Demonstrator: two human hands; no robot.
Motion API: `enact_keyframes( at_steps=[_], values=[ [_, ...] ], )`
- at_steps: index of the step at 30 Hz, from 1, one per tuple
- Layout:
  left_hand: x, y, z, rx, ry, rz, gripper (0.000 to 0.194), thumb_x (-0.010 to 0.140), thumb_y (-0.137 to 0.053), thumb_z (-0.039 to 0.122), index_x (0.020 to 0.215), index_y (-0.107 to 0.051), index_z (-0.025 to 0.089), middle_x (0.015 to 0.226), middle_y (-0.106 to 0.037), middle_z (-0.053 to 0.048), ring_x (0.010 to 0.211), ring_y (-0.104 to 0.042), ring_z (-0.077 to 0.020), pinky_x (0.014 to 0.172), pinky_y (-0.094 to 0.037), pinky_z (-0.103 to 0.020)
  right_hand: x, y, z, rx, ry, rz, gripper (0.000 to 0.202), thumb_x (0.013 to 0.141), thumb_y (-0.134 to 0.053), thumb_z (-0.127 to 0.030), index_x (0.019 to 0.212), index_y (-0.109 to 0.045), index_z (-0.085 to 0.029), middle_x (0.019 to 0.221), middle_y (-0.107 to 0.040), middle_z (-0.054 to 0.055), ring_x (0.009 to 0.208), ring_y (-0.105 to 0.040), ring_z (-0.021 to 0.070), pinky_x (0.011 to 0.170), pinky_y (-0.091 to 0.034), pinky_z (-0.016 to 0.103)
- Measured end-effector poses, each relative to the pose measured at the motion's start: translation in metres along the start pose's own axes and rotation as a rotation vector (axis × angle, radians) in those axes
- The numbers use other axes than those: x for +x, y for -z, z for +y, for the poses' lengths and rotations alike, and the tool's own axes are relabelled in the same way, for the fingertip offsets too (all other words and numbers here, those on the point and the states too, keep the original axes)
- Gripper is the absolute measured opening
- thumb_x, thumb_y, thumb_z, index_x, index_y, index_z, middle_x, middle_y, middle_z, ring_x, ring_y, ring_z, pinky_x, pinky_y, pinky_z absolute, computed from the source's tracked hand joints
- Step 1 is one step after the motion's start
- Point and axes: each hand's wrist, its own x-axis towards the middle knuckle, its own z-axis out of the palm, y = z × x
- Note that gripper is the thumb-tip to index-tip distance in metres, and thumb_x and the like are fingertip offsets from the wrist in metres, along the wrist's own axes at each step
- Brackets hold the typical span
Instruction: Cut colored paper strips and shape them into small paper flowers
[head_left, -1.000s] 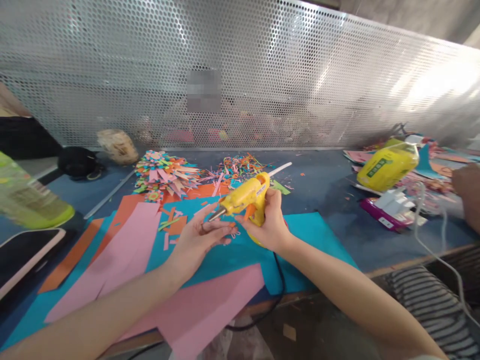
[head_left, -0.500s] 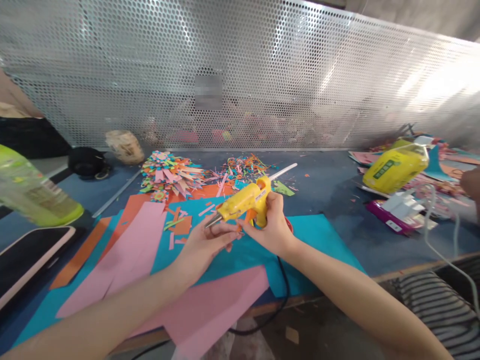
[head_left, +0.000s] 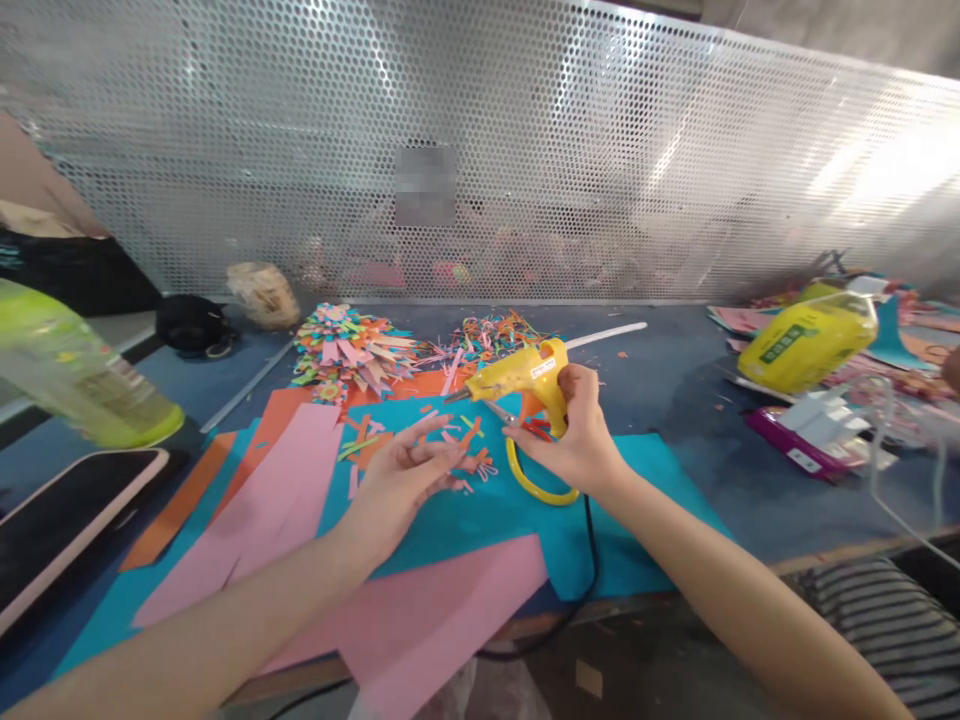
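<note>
Head view: our right hand (head_left: 589,440) gripped the glue gun (head_left: 510,374), hold of left hand (head_left: 394,485) indiscernible; blue sheet (head_left: 465,525) bore loose scraps (head_left: 373,450), fringed cluster (head_left: 349,358) assembled beyond.

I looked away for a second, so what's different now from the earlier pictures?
The right hand has moved the glue gun forward, away from the left hand, without letting go. More of a yellow handle loop shows beneath. The pink paper and paper cluster stayed put.

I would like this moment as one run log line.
left hand: orange strip at fingertips | right hand: grips yellow glue gun | nearby: scissors, blue paper
</note>
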Motion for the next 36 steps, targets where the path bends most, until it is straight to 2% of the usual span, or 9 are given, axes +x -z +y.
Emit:
enact_keyframes(
  at_steps=[2, 5, 13, 19, 27, 36],
  values=[
    [0.002, 0.002, 0.001, -0.019, -0.016, 0.036, 0.049, 0.063, -0.073, 0.011, 0.108, -0.053, 0.014, 0.073, -0.070, -0.004, 0.067, -0.067, -0.0164, 0.052, -0.055, -0.021, 0.001, 0.002, 0.001, -0.059, -0.008, 0.006, 0.061, 0.065, -0.070, -0.037, 0.106, -0.028, -0.020, 0.101, -0.048, 0.010, 0.090, -0.056, 0.0222, 0.070, -0.050, 0.035],
    [0.004, 0.005, 0.004, -0.060, -0.046, 0.083, 0.046, 0.064, -0.071, 0.009, 0.106, -0.053, 0.014, 0.071, -0.070, -0.003, 0.063, -0.066, -0.0147, 0.049, -0.054, -0.020, 0.001, 0.004, 0.001, -0.125, 0.060, 0.008, 0.055, 0.069, -0.065, -0.035, 0.107, -0.029, -0.020, 0.098, -0.050, 0.010, 0.085, -0.058, 0.0221, 0.064, -0.051, 0.034],
    [0.004, 0.006, 0.009, -0.102, -0.115, 0.110, 0.034, 0.064, -0.071, 0.009, 0.094, -0.056, 0.015, 0.069, -0.066, 0.000, 0.060, -0.063, -0.0114, 0.049, -0.053, -0.019, 0.002, 0.003, 0.009, -0.321, 0.215, 0.030, 0.052, 0.073, -0.061, -0.032, 0.111, -0.029, -0.017, 0.094, -0.053, 0.014, 0.082, -0.061, 0.0269, 0.059, -0.053, 0.038],
    [0.006, 0.009, 0.008, -0.111, -0.117, 0.123, 0.032, 0.063, -0.071, 0.009, 0.092, -0.056, 0.015, 0.069, -0.065, -0.001, 0.062, -0.062, -0.0115, 0.049, -0.052, -0.019, 0.002, 0.003, 0.011, -0.343, 0.216, 0.050, 0.051, 0.074, -0.060, -0.030, 0.113, -0.029, -0.016, 0.096, -0.054, 0.016, 0.086, -0.061, 0.0288, 0.061, -0.053, 0.039],
    [0.004, 0.009, 0.008, -0.110, -0.118, 0.119, 0.032, 0.064, -0.071, 0.009, 0.091, -0.056, 0.015, 0.068, -0.065, 0.000, 0.062, -0.062, -0.0114, 0.050, -0.052, -0.019, 0.002, 0.002, 0.010, -0.348, 0.229, 0.045, 0.045, 0.077, -0.057, -0.027, 0.109, -0.028, -0.015, 0.092, -0.054, 0.015, 0.078, -0.062, 0.0264, 0.055, -0.053, 0.036],
    [0.003, 0.007, 0.010, -0.111, -0.116, 0.116, 0.032, 0.063, -0.071, 0.010, 0.090, -0.056, 0.016, 0.068, -0.064, 0.000, 0.062, -0.062, -0.0109, 0.050, -0.052, -0.019, 0.002, 0.002, 0.010, -0.358, 0.282, 0.037, 0.042, 0.079, -0.054, -0.025, 0.110, -0.027, -0.017, 0.093, -0.052, 0.014, 0.081, -0.061, 0.0268, 0.058, -0.052, 0.038]
  ],
)
